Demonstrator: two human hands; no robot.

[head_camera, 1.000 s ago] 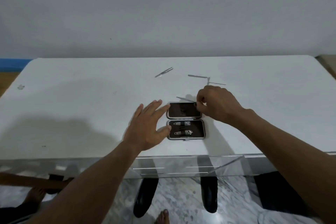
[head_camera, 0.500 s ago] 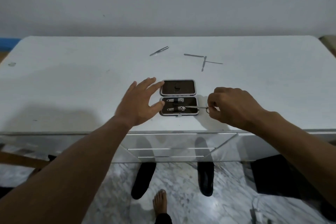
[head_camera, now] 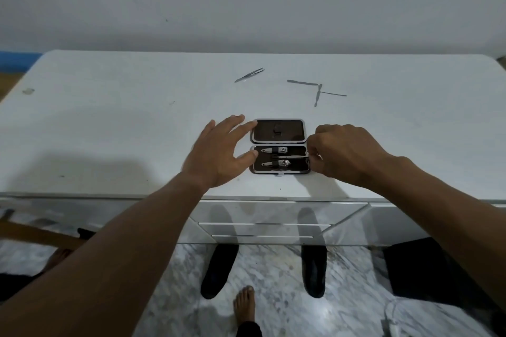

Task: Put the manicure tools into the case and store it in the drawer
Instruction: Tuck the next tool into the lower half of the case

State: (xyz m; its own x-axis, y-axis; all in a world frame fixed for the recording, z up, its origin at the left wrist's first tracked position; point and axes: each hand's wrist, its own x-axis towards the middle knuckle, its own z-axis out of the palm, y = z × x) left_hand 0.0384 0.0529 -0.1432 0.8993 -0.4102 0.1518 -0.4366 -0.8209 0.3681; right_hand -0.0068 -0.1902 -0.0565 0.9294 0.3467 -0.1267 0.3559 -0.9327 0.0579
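Observation:
A small open case (head_camera: 279,171) with a dark lining lies near the front edge of the white table (head_camera: 109,123). Two nail clippers (head_camera: 278,150) sit strapped in its near half. A thin metal tool (head_camera: 291,157) lies between them, and my right hand (head_camera: 339,156) pinches its right end at the case's right side. My left hand (head_camera: 219,153) rests open against the case's left side, fingers spread. Tweezers (head_camera: 249,75) lie farther back on the table. Three slim metal tools (head_camera: 317,91) lie crossed at the back right.
Mirrored drawer fronts (head_camera: 262,227) run under the table's front edge. Below are a marble floor, two dark shoes (head_camera: 219,268) and a bare foot (head_camera: 245,304). A grey wall stands behind the table.
My right hand picked up a thin tool behind the case, carried it to the case's right side and slid it leftward into the near half. My left hand stayed by the case.

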